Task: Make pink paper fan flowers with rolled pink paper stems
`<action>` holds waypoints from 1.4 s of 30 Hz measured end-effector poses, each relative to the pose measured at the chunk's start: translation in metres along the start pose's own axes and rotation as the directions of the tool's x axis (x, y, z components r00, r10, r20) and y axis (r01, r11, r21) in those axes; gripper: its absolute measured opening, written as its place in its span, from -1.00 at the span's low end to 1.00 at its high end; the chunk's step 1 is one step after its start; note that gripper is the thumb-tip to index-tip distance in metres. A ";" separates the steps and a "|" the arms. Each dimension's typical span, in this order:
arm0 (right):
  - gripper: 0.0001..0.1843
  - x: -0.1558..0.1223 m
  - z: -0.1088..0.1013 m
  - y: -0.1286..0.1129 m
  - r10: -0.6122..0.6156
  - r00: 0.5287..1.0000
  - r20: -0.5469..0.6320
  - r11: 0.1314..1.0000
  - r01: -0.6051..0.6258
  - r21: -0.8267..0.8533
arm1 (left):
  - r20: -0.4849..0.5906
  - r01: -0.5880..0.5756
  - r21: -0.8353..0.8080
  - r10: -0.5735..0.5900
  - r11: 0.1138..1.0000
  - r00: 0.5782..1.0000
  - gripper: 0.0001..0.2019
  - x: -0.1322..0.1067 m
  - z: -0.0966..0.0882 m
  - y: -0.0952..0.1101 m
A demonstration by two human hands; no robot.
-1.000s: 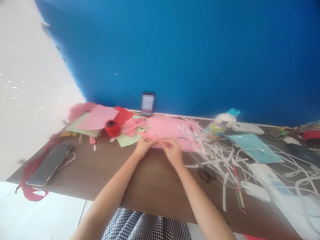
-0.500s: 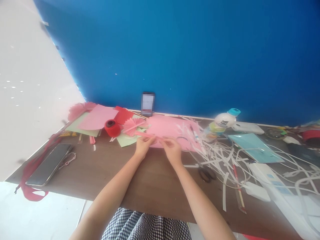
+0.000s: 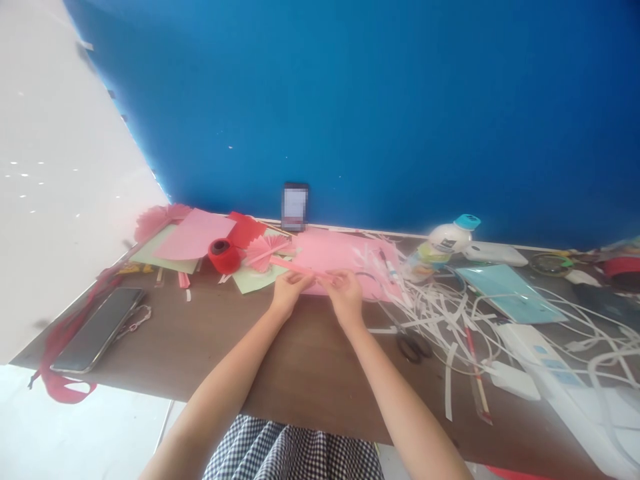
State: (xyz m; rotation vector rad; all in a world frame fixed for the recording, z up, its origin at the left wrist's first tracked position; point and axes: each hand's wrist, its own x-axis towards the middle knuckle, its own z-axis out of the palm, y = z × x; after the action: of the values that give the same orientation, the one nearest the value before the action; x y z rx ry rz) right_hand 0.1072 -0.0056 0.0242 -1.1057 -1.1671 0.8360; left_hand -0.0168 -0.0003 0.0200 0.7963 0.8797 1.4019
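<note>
A narrow folded strip of pink paper [image 3: 290, 267] is pinched between the fingers of both my hands, above the table's middle. My left hand [image 3: 291, 291] grips it nearer its left part, and my right hand [image 3: 343, 291] closes on its right end. Behind them lies a larger pink paper sheet [image 3: 325, 247]. Just left of the strip is a pleated pink paper fan [image 3: 265, 253], resting over pale green paper [image 3: 249, 281]. Fingers cover part of the strip, so its exact folds cannot be made out.
A red roll [image 3: 224, 256] stands left of the fan. A phone [image 3: 100, 328] lies at the left; another phone [image 3: 295, 207] leans on the blue wall. Scissors [image 3: 414, 347], tangled white cables [image 3: 450, 313], a bottle [image 3: 445, 243] and a power strip [image 3: 545, 360] crowd the right.
Both hands stay in nearly the same place with the pink strip between them. The fingers shift only slightly; the rest of the table looks unchanged.
</note>
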 end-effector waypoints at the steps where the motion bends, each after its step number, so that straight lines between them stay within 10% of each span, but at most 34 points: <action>1: -0.64 0.000 0.001 0.001 0.024 1.000 -0.005 0.999 -0.024 0.037 | -0.006 -0.002 -0.003 0.002 1.000 1.000 -0.68 0.000 0.001 0.000; 13: -0.63 0.005 -0.006 0.007 0.166 0.986 -0.005 0.977 -0.164 0.137 | -0.061 0.108 -0.220 -0.124 0.970 0.990 -0.70 0.014 -0.009 0.001; 25: -0.64 0.011 -0.021 0.002 0.241 0.969 0.051 0.964 -0.245 0.099 | -0.187 -0.052 -0.149 0.023 0.987 0.982 -0.73 0.025 -0.025 0.008; 32: -0.68 0.012 -0.025 0.001 0.227 0.972 0.057 0.974 -0.226 -0.028 | -0.008 0.025 -0.117 -0.026 0.993 1.000 -0.65 0.023 -0.021 0.006; 36: -0.72 0.011 -0.024 0.005 0.048 0.994 0.096 0.968 -0.022 -0.250 | -0.045 0.008 -0.006 -0.009 1.000 0.999 -0.64 0.020 -0.017 0.000; 42: -0.78 0.004 -0.015 0.003 -0.262 0.922 0.286 0.734 0.383 -0.561 | 0.076 0.023 0.112 -0.032 0.993 0.997 -0.66 0.013 -0.013 -0.006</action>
State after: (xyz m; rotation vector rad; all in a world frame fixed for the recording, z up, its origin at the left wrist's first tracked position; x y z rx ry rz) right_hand 0.1228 -0.0047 0.0218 -1.2958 -1.8125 0.2790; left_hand -0.0256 0.0123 0.0085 0.9137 0.9115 1.2980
